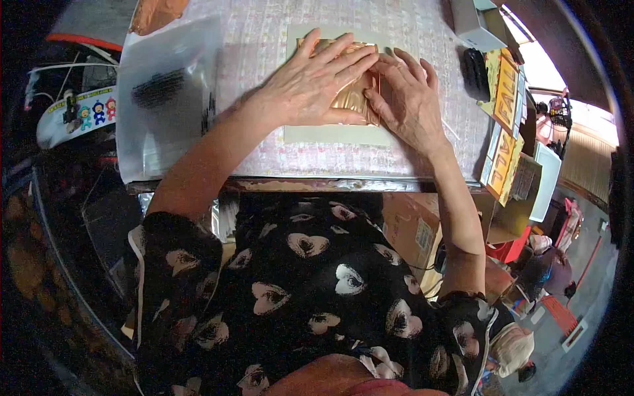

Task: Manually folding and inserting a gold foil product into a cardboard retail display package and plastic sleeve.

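A shiny copper-coloured foil sheet (353, 99) lies on a pale grey-green card (317, 134) on the table. My left hand (320, 80) rests flat across the foil, fingers spread and pointing up and to the right, covering much of it. At the foil's right edge is my right hand (411, 99), with its fingers bent and apart. Its thumb touches the foil near that edge, and the index fingertip is close to the left hand's fingertips. Whether anything is pinched there is hidden.
Left on the patterned tablecloth (257, 155) lies a clear plastic sheet (165, 142) with a dark patch. A brown piece (157, 14) sits at the far left. Along the right edge are a black object (473, 72), a white box (477, 25) and orange-yellow lettered cards (500, 125).
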Demonstrator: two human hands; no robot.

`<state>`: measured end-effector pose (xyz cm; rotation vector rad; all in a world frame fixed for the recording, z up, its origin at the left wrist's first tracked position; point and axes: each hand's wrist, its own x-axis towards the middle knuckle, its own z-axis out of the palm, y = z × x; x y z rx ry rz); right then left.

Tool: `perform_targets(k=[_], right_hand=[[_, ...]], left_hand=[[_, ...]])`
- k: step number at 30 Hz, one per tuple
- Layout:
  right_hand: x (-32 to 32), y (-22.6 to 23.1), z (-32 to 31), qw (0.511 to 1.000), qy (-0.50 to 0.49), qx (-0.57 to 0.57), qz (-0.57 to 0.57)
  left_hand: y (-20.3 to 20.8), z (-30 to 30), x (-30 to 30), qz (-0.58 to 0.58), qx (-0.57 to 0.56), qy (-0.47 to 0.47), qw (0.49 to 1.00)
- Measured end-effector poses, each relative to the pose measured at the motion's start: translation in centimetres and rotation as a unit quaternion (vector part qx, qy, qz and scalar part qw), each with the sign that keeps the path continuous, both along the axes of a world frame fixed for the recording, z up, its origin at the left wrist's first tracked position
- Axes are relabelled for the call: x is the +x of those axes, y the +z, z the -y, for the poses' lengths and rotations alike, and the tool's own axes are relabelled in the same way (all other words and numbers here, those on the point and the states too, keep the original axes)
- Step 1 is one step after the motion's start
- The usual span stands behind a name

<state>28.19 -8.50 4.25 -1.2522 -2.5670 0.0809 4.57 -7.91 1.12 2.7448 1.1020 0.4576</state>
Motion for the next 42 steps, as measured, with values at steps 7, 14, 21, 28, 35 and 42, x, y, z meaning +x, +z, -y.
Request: perform_targets(k=[7,14,21,28,35,42], right_hand=[[0.8,-0.1,-1.0,0.999,0.01,-0.034,0.017],[2.5,-0.4,-2.4,0.995,0.042,-0.092,0.004],[2.8,0.0,-2.7,0.99,0.06,-0.125,0.021],[2.6,0.5,-1.9,0.987,0.041,-0.153,0.005],[2.2,0.5,-0.2,0.893,-0.184,-0.289,-0.291],[0.2,1.1,-2.6,0.937,-0.204,-0.252,-0.128]], left_hand=[[0.0,0.1,-0.2,-0.002,-0.01,0.002,1.0],[0.0,-0.1,-0.3,0.015,-0.004,-0.003,1.0],[1.1,-0.1,-0.2,-0.007,-0.006,-0.013,1.0],[0.2,-0.2,-0.4,-0.018,0.022,-0.004,1.0],[-0.8,0.1,-0.5,-0.012,0.02,0.004,1.0],[-1.0,0.0,-0.3,-0.008,0.033,0.015,0.999]])
